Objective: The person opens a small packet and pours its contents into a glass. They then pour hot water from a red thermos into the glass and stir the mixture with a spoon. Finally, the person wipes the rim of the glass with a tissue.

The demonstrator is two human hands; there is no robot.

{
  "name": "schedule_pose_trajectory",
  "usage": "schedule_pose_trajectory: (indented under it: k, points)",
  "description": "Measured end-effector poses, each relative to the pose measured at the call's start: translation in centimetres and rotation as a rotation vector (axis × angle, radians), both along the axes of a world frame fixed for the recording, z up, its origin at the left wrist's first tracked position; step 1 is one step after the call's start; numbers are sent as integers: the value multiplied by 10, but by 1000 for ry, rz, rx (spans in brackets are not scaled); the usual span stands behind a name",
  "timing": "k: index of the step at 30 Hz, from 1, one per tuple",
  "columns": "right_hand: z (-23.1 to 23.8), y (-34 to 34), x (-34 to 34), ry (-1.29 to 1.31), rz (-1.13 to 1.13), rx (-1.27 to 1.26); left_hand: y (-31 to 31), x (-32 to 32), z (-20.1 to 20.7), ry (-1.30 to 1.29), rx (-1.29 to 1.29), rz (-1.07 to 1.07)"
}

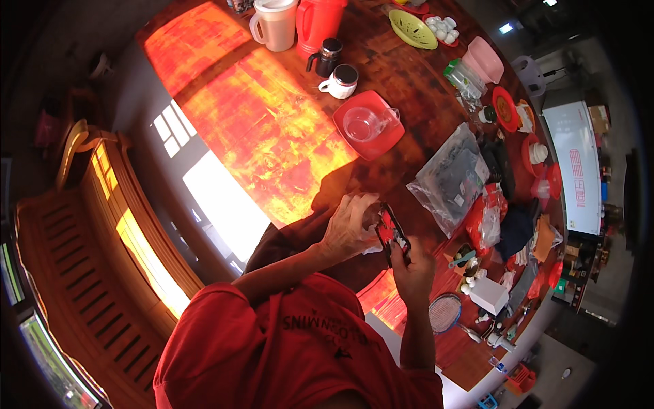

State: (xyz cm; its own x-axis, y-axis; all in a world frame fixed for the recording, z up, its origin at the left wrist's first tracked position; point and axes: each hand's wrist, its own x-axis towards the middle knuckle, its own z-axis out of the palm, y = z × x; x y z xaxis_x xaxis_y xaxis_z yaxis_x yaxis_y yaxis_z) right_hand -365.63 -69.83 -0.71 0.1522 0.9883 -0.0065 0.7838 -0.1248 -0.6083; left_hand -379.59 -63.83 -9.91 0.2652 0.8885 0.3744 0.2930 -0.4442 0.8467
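Sunlight lay in big bright patches on a long wooden worktop (272, 129) with a wooden bench (102, 225) beside it. Both hands met over the near edge of the worktop, in front of the person's red shirt. The right hand (411, 271) was closed around the lower end of a small flat thing, red and black (393, 233), and held it up on its edge. It looked like a phone, but it was too small to tell for sure. The left hand (349, 223) was curled at its top end, with the fingers touching it.

It looked like the hands were busy working on the small thing, perhaps wiping it or pulling at its cover. A next move would call for a firm grip below and careful fingers on top.

A grey plastic bag (451, 178) and a red bag (485, 217) lay just past the hands. Farther off stood a red plate (357, 140) with a clear cup (362, 124) on it, a white mug (339, 82) and a red jug (317, 22).
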Motion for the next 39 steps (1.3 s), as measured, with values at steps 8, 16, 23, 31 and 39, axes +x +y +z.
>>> schedule_pose_trajectory:
  k: [8, 16, 23, 31, 39]
  points:
    - [6, 2, 5, -41, 14, -12, -3, 1, 2, 28, -16, -26]
    - [1, 0, 3, -223, 115, -20, -5, 3, 4, 0, -10, 14]
    - [4, -1, 3, -119, 139, 68, -6, 0, -2, 14, -25, 11]
    - [13, -1, 3, -291, 219, 100, -5, -6, -3, 22, -61, -9]
    - [12, -2, 3, -216, 236, 174, -4, -5, 1, -30, -45, 1]
